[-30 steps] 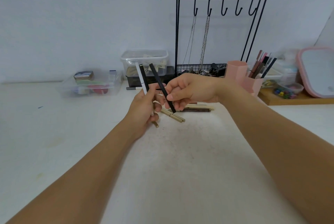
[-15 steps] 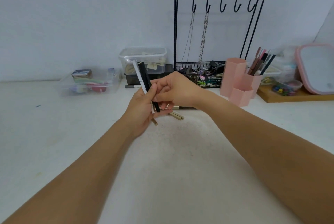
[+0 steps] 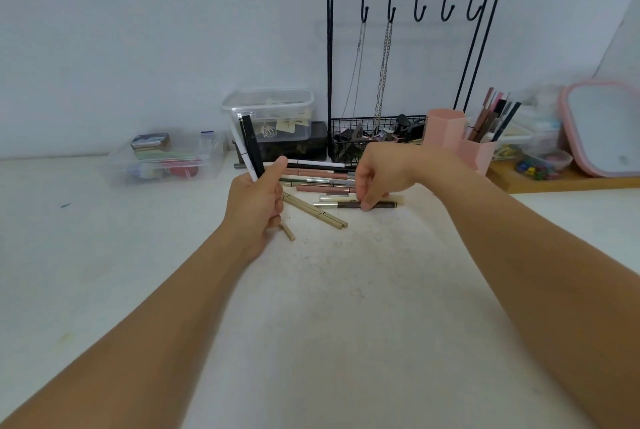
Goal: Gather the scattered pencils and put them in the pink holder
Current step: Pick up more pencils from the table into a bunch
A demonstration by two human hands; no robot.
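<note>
- On the white tabletop [image 3: 346, 307], in front of the black wire stand [image 3: 408, 65], the pink holder [image 3: 460, 144] stands at the back right. It already has some pencils in it. It looks light, so I think a hard poke could tip it. Drop things in softly.
- Between your two hands, the scattered pencils [image 3: 318, 179] lie in a loose pile. They are thin, stiff, smooth and light, so they can roll or slip. Take each one near its middle.
- Your left hand [image 3: 258, 203] has its grip closed around a black pencil [image 3: 252, 144] and a white pencil [image 3: 246, 158]. They stick up. Squeeze gently so none slide out.
- Your right hand [image 3: 381, 175] reaches down, and its fingertips [image 3: 366, 205] pinch a dark brown pencil [image 3: 349, 205] lying flat near the front of the pile.
</note>
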